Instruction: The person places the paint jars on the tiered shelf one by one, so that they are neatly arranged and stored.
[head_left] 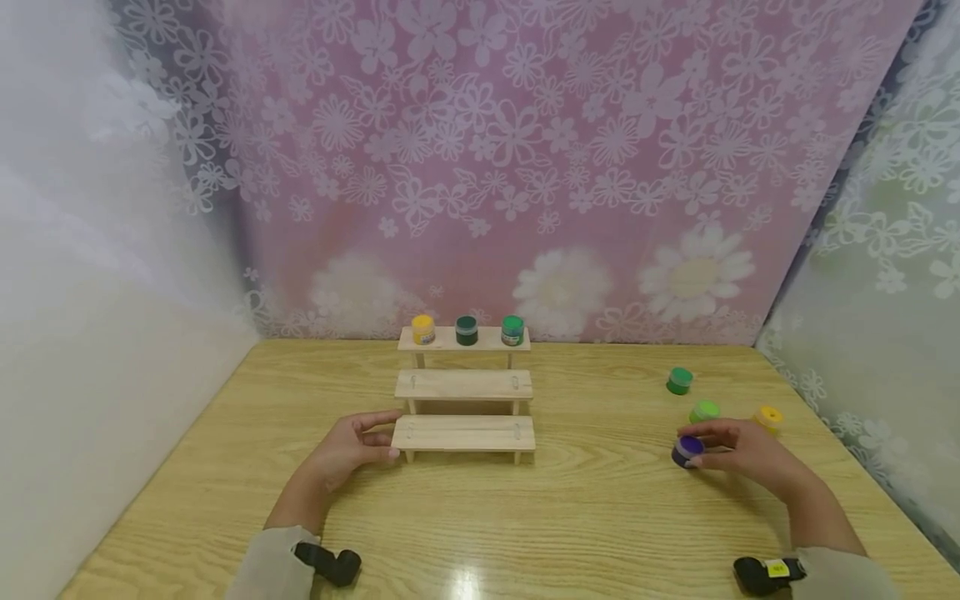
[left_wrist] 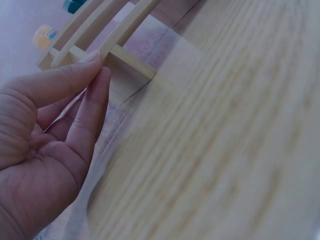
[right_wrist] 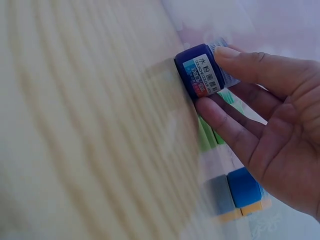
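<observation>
A three-step wooden rack point(head_left: 463, 433) stands left of the middle of the table. My left hand point(head_left: 352, 450) pinches the left end of its lowest step; thumb and fingertips meet there in the left wrist view point(left_wrist: 65, 115). On the top step sit a yellow jar point(head_left: 423, 330), a dark green jar point(head_left: 467, 331) and a green jar point(head_left: 513, 331). Over at the right, my right hand point(head_left: 742, 454) grips a purple gouache paint jar point(head_left: 687, 452) between thumb and fingers. Its printed label point(right_wrist: 204, 75) faces the right wrist camera, and its base is close to the tabletop.
Beyond the right hand stand a green jar point(head_left: 679, 381), a light green jar point(head_left: 704, 412) and a yellow-orange jar point(head_left: 768, 418). A blue jar point(right_wrist: 245, 187) shows in the right wrist view, hidden from the head view. Floral curtains point(head_left: 480, 167) border the wooden table point(head_left: 585, 525).
</observation>
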